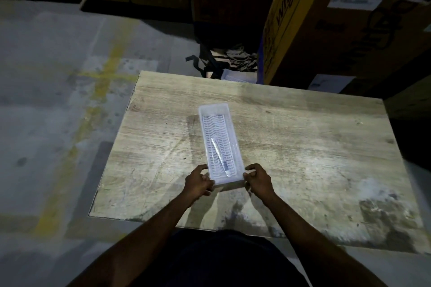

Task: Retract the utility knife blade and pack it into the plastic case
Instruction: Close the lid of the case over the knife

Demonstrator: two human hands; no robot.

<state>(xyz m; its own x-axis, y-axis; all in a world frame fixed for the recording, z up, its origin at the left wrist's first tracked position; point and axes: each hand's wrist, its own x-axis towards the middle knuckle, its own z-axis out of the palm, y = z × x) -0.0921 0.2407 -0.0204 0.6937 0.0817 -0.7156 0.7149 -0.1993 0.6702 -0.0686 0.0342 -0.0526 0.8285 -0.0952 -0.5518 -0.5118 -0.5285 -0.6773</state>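
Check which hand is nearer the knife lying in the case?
Right, slightly. The right hand grips the case at its near right corner, just beside the knife's dark near end. The left hand grips the near left corner, a little farther off.

Dim storeroom or warehouse: stacked cardboard cartons (303,18), yellow-marked concrete floor (58,100), worn wooden table (303,147).

The table (291,137) is light brown with thin wood lines and pale, worn patches. On the table, the plastic case (218,128) is see-through white with rows of wavy lines on its bottom. Left of the table, the floor (53,105) is grey with faded yellow stripes. Behind the table stands a yellow-brown box (296,18) with dark letters.
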